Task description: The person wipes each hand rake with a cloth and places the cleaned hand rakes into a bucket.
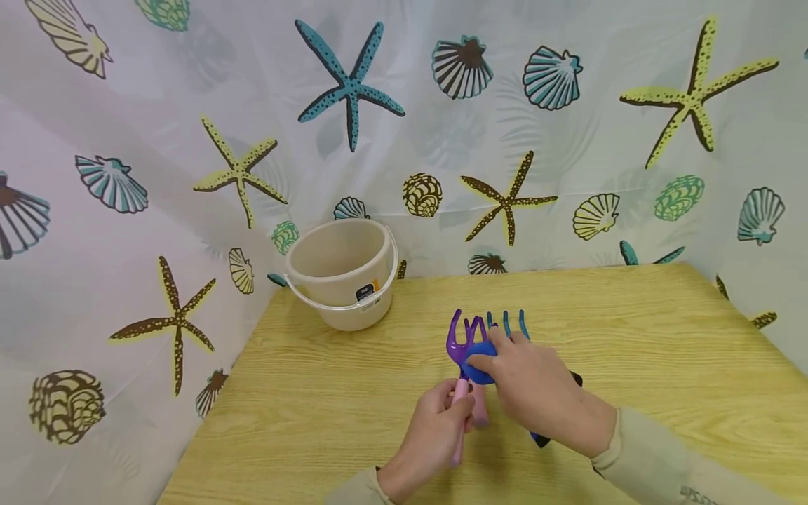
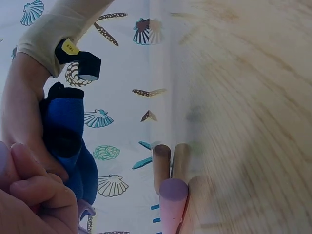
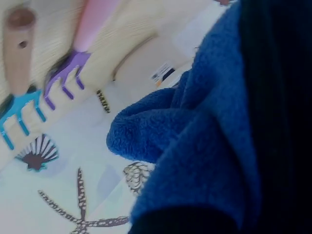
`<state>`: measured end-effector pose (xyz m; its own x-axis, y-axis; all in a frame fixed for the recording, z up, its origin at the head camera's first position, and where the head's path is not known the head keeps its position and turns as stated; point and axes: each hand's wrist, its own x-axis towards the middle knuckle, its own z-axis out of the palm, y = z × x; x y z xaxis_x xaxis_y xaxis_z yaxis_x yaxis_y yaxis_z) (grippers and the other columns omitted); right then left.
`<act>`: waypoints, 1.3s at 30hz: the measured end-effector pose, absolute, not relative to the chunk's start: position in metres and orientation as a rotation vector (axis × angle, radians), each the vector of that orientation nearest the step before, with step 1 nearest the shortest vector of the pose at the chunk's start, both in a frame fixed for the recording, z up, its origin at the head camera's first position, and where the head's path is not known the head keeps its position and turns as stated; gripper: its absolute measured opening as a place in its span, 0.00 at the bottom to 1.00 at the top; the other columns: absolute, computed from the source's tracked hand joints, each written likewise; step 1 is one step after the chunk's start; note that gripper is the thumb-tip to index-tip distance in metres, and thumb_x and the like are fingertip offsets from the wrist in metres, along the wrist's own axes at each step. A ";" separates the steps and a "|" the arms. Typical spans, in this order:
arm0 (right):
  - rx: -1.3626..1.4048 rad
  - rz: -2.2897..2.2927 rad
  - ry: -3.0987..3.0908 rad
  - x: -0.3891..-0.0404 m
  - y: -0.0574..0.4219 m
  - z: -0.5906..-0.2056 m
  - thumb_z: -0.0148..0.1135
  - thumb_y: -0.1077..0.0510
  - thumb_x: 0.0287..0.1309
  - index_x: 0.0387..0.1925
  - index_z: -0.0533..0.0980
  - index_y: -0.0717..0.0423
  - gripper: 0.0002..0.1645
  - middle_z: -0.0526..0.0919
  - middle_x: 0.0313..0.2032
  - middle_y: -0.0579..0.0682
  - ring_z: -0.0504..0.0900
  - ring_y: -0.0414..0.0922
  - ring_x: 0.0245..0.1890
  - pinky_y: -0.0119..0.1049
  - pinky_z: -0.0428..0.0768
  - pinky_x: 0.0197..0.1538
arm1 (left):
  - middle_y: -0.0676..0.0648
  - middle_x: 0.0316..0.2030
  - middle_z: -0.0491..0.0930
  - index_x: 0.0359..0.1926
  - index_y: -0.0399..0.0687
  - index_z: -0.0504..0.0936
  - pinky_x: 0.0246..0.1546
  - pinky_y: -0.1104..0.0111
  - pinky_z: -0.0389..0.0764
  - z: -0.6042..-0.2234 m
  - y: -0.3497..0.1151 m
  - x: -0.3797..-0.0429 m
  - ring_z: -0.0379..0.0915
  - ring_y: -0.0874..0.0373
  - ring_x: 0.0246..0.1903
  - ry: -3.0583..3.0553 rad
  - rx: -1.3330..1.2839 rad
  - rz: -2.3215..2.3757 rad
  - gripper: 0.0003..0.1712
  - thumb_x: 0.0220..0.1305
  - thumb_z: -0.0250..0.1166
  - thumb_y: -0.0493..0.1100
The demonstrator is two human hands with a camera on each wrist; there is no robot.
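Note:
My left hand [image 1: 435, 417] grips the pink handle of a small garden hand fork [image 1: 457, 351] with purple prongs, held up over the table. With my right hand [image 1: 543, 386] I pinch a blue cloth [image 1: 481, 365] with black edging against the neck of the fork, just below the prongs. In the right wrist view the bunched cloth [image 3: 170, 126] fills much of the picture and hides my fingers. Behind the hands lie a purple hand rake [image 3: 66, 78] with a pink handle and a teal hand rake [image 3: 22, 112] with a wooden handle, side by side.
A beige bucket [image 1: 337, 277] with a white handle stands at the table's back left. The light wood table [image 1: 303, 421] is bordered behind and at the sides by a white curtain [image 1: 410, 140] printed with starfish and shells.

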<state>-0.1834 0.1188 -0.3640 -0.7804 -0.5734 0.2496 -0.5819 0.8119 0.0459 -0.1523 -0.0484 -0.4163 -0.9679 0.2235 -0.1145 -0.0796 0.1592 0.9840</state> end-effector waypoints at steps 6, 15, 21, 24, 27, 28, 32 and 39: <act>0.783 -0.050 -2.785 -0.192 0.129 -0.370 0.69 0.62 0.41 0.47 0.83 0.44 0.26 0.75 0.53 0.65 0.74 0.64 0.45 0.41 0.79 0.13 | 0.50 0.22 0.74 0.49 0.42 0.75 0.12 0.74 0.62 -0.414 -0.052 -0.151 0.64 0.61 0.17 2.219 0.161 1.897 0.14 0.69 0.55 0.45; 0.873 0.031 -2.835 -0.181 0.121 -0.360 0.70 0.61 0.41 0.48 0.82 0.41 0.27 0.75 0.54 0.65 0.77 0.61 0.45 0.40 0.80 0.16 | 0.50 0.21 0.74 0.49 0.40 0.74 0.11 0.74 0.62 -0.417 -0.049 -0.151 0.62 0.62 0.14 2.182 0.163 1.913 0.14 0.69 0.54 0.44; 0.911 0.024 -2.726 -0.180 0.113 -0.357 0.70 0.61 0.41 0.46 0.83 0.43 0.24 0.77 0.52 0.63 0.77 0.60 0.42 0.40 0.80 0.16 | 0.50 0.21 0.74 0.50 0.39 0.74 0.11 0.73 0.62 -0.417 -0.047 -0.152 0.61 0.61 0.13 2.196 0.147 1.884 0.16 0.69 0.53 0.45; 0.895 0.005 -2.685 -0.184 0.114 -0.362 0.71 0.61 0.41 0.44 0.84 0.44 0.23 0.78 0.48 0.61 0.77 0.58 0.38 0.37 0.78 0.13 | 0.50 0.21 0.74 0.52 0.38 0.74 0.11 0.73 0.63 -0.418 -0.047 -0.150 0.62 0.62 0.14 2.213 0.158 1.867 0.17 0.69 0.54 0.44; 0.874 -0.019 -2.666 -0.190 0.117 -0.366 0.71 0.62 0.41 0.44 0.84 0.45 0.22 0.77 0.47 0.62 0.77 0.60 0.38 0.37 0.77 0.12 | 0.49 0.21 0.74 0.52 0.37 0.74 0.10 0.74 0.62 -0.418 -0.047 -0.148 0.61 0.62 0.13 2.196 0.173 1.863 0.17 0.68 0.54 0.44; 0.860 -0.030 -2.662 -0.193 0.117 -0.367 0.70 0.62 0.41 0.44 0.84 0.46 0.22 0.77 0.47 0.62 0.77 0.61 0.39 0.38 0.78 0.12 | 0.49 0.21 0.74 0.51 0.38 0.74 0.09 0.74 0.61 -0.418 -0.047 -0.148 0.61 0.62 0.13 2.187 0.170 1.865 0.16 0.68 0.54 0.44; 0.806 -0.073 -2.639 -0.202 0.119 -0.372 0.68 0.64 0.39 0.43 0.84 0.47 0.24 0.77 0.46 0.63 0.75 0.62 0.38 0.42 0.79 0.12 | 0.50 0.20 0.74 0.46 0.43 0.75 0.09 0.74 0.60 -0.418 -0.046 -0.147 0.60 0.62 0.12 2.175 0.168 1.871 0.12 0.68 0.54 0.45; 0.788 -0.106 -2.628 -0.206 0.118 -0.371 0.69 0.63 0.40 0.43 0.83 0.48 0.22 0.76 0.43 0.62 0.74 0.57 0.33 0.43 0.80 0.14 | 0.51 0.20 0.74 0.47 0.45 0.75 0.07 0.74 0.60 -0.418 -0.047 -0.147 0.59 0.62 0.11 2.172 0.162 1.881 0.12 0.68 0.54 0.46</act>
